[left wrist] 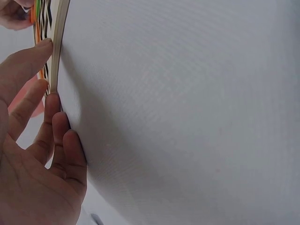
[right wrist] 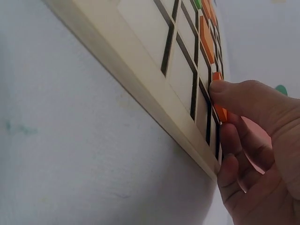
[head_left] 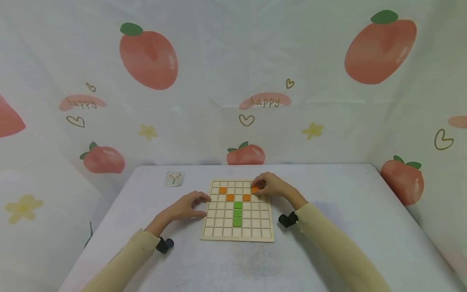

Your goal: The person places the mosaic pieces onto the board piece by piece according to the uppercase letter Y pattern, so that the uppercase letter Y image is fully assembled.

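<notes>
A square wooden grid board (head_left: 219, 232) lies on the table, its cells framed by raised strips. Three green tiles (head_left: 237, 213) form a column in the middle. Orange tiles (head_left: 230, 197) spread from it in a Y shape. My right hand (head_left: 271, 184) pinches an orange tile (right wrist: 219, 98) between thumb and fingers at the board's upper right. That tile sits at its cell, partly covered by the fingers. My left hand (head_left: 186, 206) touches the board's left edge, thumb and fingers spread and loosely bent, as the left wrist view also shows.
A small paper card (head_left: 174, 179) with a printed grid pattern lies at the table's back left. The white table (head_left: 346, 227) ends at a hanging cloth (head_left: 204, 134) printed with fruit. Black devices (head_left: 288, 220) are strapped at both wrists.
</notes>
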Motion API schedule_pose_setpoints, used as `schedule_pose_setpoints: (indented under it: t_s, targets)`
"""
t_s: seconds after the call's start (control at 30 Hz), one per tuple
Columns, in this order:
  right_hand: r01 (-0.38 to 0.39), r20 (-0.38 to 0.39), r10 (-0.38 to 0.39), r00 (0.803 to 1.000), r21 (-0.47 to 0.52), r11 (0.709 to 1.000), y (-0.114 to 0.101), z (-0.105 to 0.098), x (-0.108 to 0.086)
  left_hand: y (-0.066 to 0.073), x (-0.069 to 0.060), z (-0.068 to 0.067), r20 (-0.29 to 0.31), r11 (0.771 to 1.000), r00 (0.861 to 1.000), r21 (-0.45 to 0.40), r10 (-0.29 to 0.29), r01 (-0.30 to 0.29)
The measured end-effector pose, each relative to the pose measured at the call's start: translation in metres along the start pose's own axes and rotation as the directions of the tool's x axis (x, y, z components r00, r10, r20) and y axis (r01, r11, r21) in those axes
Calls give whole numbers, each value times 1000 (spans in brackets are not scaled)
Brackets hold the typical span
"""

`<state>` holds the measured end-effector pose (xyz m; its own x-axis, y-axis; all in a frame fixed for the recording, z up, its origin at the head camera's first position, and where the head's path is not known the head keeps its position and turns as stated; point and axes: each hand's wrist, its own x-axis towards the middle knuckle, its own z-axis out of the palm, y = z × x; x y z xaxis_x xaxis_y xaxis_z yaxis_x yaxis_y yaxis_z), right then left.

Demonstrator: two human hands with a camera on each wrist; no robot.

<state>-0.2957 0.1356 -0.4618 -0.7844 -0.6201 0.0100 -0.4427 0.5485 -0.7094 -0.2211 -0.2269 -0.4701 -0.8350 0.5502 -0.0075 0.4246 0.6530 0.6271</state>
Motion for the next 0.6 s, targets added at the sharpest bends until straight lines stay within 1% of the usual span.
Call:
schedule_pose_setpoints:
  t_s: [0.17, 0.43, 0.6]
  targets:
    - [-16, 2, 16, 1000, -14, 1000, 0, 1, 2, 0, 0, 0, -1, 1000, 1000, -6, -5, 5]
    - [-4, 7, 4, 1000, -14, 1000, 0, 1, 3, -1, 0, 0, 6, 1000, 1000, -12, -8, 8]
    - [-13, 6, 13, 1000, -16, 1000, 0, 1, 3, 0, 0, 0, 5, 1000, 1000, -14, -7, 7]
